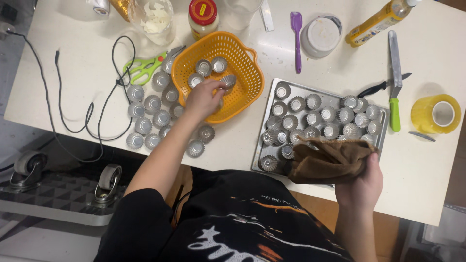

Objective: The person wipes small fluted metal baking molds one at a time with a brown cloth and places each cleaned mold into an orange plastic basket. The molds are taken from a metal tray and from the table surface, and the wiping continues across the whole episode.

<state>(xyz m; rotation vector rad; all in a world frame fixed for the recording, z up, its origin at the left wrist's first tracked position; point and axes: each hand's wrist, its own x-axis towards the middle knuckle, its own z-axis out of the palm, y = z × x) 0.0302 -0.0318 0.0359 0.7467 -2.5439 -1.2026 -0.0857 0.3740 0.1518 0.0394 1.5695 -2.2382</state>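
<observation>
My left hand (203,98) reaches into an orange plastic basket (250,83) and its fingertips pinch a small fluted metal tart mould (227,80). Three more moulds (209,66) lie in the basket. My right hand (361,183) grips a crumpled brown cloth (330,160) over the near edge of a metal baking tray (383,136) that holds several moulds (320,118). More moulds (151,110) sit in a cluster on the white table left of the basket.
At the back stand a red-lidded jar (202,16), a purple spatula (296,39), a white bowl (321,36) and a yellow bottle (380,20). Green scissors (145,68) and a black cable (92,97) lie left. A green-handled knife (394,80) and a yellow tape roll (436,114) lie right.
</observation>
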